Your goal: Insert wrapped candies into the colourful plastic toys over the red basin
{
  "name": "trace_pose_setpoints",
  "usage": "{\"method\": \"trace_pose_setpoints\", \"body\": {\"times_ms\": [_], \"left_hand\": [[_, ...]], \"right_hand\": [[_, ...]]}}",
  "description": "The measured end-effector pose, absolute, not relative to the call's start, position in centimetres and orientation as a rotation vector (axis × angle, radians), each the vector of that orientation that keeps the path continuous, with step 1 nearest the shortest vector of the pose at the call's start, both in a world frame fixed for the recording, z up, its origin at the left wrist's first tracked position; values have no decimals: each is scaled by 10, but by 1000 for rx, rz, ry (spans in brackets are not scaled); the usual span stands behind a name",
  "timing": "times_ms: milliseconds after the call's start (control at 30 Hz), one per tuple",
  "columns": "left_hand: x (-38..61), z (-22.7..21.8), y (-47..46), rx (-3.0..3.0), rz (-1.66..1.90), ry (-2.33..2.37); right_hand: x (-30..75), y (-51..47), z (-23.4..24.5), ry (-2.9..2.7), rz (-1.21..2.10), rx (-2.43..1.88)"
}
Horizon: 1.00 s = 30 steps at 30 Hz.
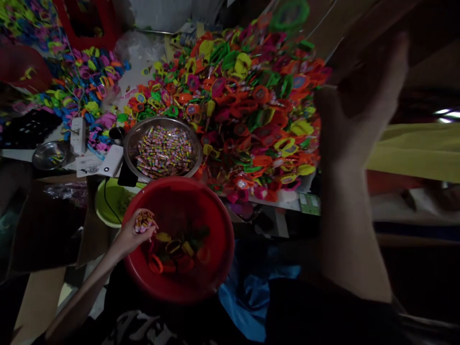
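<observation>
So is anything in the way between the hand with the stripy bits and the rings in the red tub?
Nothing visible. The left hand holds the stripy bits over the red tub, right next to the rings, with nothing between them.

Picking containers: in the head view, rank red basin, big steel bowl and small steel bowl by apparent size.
Largest: red basin, though nearest the camera.
Then: big steel bowl.
Smallest: small steel bowl.

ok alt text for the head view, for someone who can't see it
The person's left hand holds a fistful of small striped pieces over a red basin. Behind it sit a metal bowl of such pieces and a heap of bright plastic rings; the right hand is raised and blurred.
</observation>
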<state>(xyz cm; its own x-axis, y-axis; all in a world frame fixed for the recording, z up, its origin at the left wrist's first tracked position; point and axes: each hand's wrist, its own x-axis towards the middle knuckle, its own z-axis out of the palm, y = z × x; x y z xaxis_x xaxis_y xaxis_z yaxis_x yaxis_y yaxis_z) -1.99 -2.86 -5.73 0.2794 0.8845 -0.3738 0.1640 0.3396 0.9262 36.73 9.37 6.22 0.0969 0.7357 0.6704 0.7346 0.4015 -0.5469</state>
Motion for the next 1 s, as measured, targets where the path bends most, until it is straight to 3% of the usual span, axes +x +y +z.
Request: {"method": "trace_pose_setpoints", "body": {"times_ms": [67, 133, 200, 367, 733, 1000], "left_hand": [[-19, -61, -29, 1082, 712, 1248], [-19, -63, -28, 1061, 740, 1316], [-19, -63, -27, 1079, 723, 1362], [-16, -58, -24, 1180, 664, 1363], [-9, -58, -31, 1188, 595, 1323], [0, -62, -29, 1213, 609, 1191]], "right_hand": [[340, 76, 34, -1651, 93, -1379], [296, 46, -9, -2093, 597, -1381], [249, 13, -57, -2353, 867, -1254], [172, -41, -132, -2663, 1132, -1103], [203, -21, -101, -2186, 1216, -1114], [204, -20, -71, -1891, 1189, -882]]}}
